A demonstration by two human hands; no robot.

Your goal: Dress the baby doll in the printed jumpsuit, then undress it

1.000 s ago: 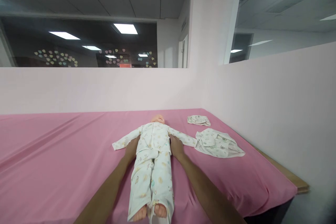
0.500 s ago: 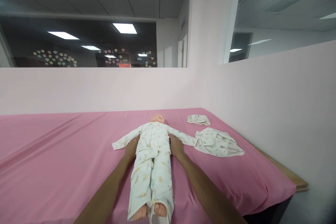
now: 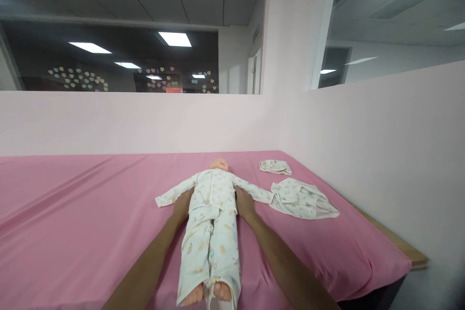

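Doll [image 3: 213, 205] on its back, flanked by both hands

The left hand [image 3: 183, 202] touches one side of the torso, just nearer than an outstretched sleeve [image 3: 170, 195]. Between the hands, the patterned shirt [image 3: 213, 186] overlaps the trousers [image 3: 225, 240]; the head [image 3: 218, 164] lies beyond them, the feet [image 3: 222, 291] nearer. The right hand [image 3: 244, 202] mirrors the left, a pairing that probably steadies the body evenly. Their fingers are tucked from sight, so I cannot tell whether they grasp or merely rest.

Left of the hands, pink cloth [image 3: 80, 232] creases over the surface. Right of them lie a loose garment [image 3: 303, 198] and, farther off, a folded garment [image 3: 275, 166], perhaps set there to stay off the doll. Past those, a wooden edge [image 3: 395, 241] shows beside the pale wall [image 3: 392, 140]. Beyond the hands, heart shapes [image 3: 78, 77] show through a window [image 3: 127, 0]; another window [image 3: 388, 19] stands rightward.
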